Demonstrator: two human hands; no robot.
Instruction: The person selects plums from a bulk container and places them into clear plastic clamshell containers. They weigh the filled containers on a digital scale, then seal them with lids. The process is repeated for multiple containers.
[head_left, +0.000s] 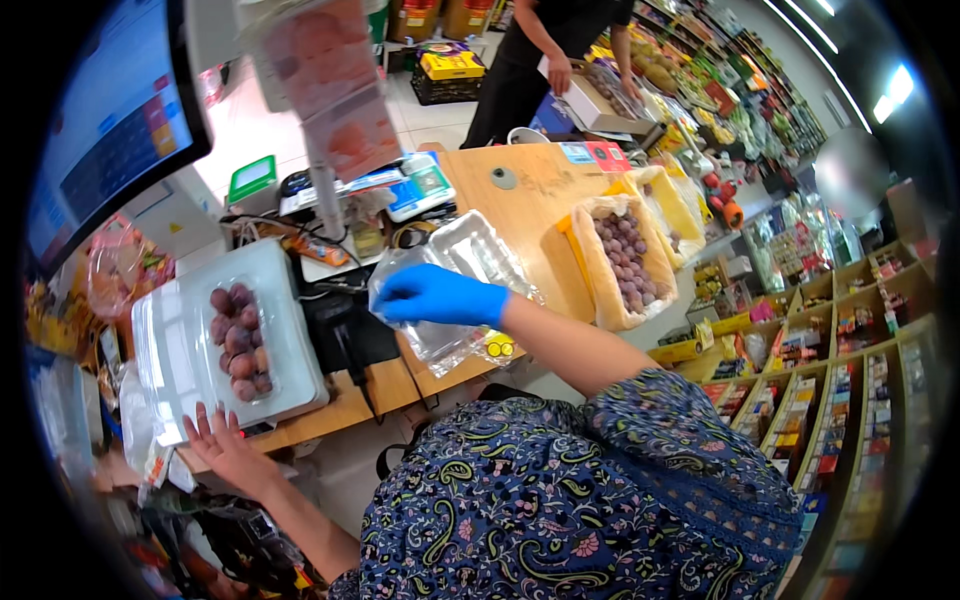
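Observation:
My left hand (229, 454), bare with fingers spread, is at the near edge of a weighing scale (176, 337) with a pale platform. On the scale sits a clear plastic punnet (266, 382) of reddish-purple plums (238, 341). My right hand (446, 295) wears a blue glove and is over the counter, its fingers bent downward. Clear plastic trays (476, 244) lie beneath and beyond it. Clear plastic shows around its fingertips, but whether they grip it is hidden. To the right stands a paper-lined box (585, 262) holding many small purple plums (626, 259).
A handheld barcode scanner (345, 337) lies between scale and trays. At the upper left stands a monitor (112, 127). A second lined box (667, 202) is beyond the plums. Across the counter (495, 202), a person (525, 67) holds a carton (596, 101). Shelves (825, 360) fill the right.

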